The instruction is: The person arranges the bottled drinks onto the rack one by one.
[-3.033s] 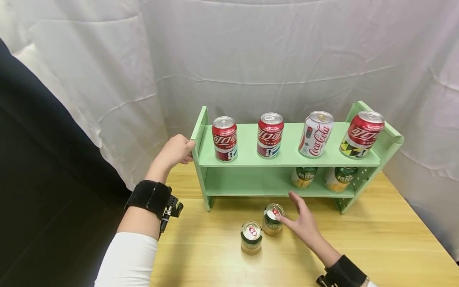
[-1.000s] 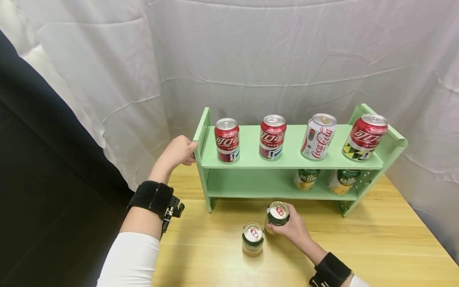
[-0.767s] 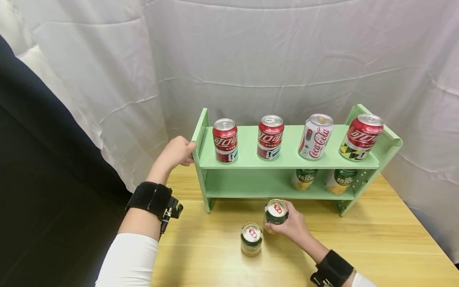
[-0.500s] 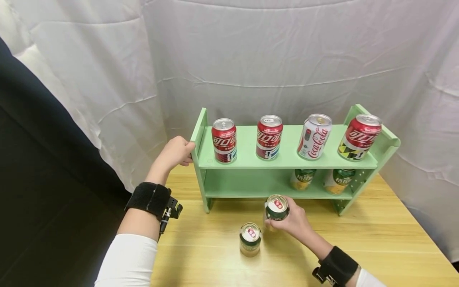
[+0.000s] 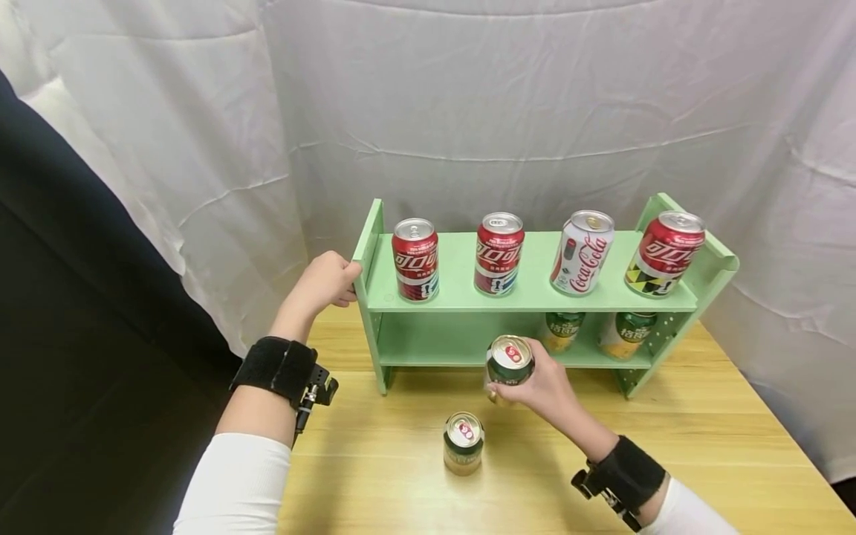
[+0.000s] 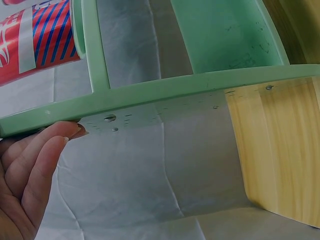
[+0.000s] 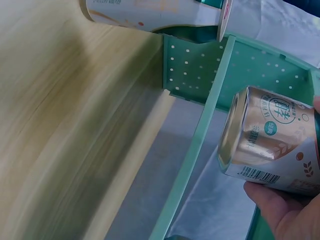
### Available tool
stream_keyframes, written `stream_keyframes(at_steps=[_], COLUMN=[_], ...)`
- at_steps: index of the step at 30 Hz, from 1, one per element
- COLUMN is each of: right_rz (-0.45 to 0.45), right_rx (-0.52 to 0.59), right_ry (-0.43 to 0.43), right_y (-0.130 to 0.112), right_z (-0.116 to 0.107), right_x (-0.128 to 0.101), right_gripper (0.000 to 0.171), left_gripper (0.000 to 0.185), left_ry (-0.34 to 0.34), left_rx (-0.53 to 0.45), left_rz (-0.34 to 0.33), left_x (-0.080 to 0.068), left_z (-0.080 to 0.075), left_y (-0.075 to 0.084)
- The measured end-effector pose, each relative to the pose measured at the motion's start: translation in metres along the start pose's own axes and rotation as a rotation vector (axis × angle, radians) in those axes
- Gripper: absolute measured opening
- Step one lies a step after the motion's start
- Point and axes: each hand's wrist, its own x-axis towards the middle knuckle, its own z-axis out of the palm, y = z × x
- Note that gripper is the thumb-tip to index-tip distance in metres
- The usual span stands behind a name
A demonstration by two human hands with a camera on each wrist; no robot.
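Note:
In the head view my right hand grips a green-and-gold drink can, fingers and thumb round its side. This can is upright, off the table, in front of the lower tier of a green two-tier shelf rack. The right wrist view shows its gold base and barcode, with the thumb against the side. My left hand holds the front edge of the rack's left side panel. In the left wrist view its fingers touch the panel's outer face. A similar can stands on the table nearby.
On the upper tier stand three red Coca-Cola cans and one white Coca-Cola can. Two green-and-gold cans, an inner one and an outer one, stand at the lower tier's right. A pale curtain hangs behind the wooden table.
My right hand has gone from spread beside the can to gripping it, then raised it off the table towards the lower tier. My left hand has stayed on the side panel.

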Motion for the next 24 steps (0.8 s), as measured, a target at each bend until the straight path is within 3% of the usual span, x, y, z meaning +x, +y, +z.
stream_keyframes(at_steps=[9, 17, 24], right_rz=[0.066, 0.163, 0.105], right_rx=[-0.009, -0.047, -0.060], right_ry=[0.026, 0.014, 0.001], right_y=[0.004, 0.010, 0.017], right_z=[0.011, 0.023, 0.028], right_x=[0.021, 0.040, 0.052], right_gripper=[0.081, 0.070, 0.072], left_gripper=[0.033, 0.034, 0.034], left_ry=[-0.004, -0.015, -0.007], left_rx=[-0.014, -0.016, -0.017], left_rz=[-0.007, -0.006, -0.003], left_x=[0.000, 0.000, 0.001], left_z=[0.000, -0.002, -0.001], left_y=[-0.002, 0.001, -0.001])
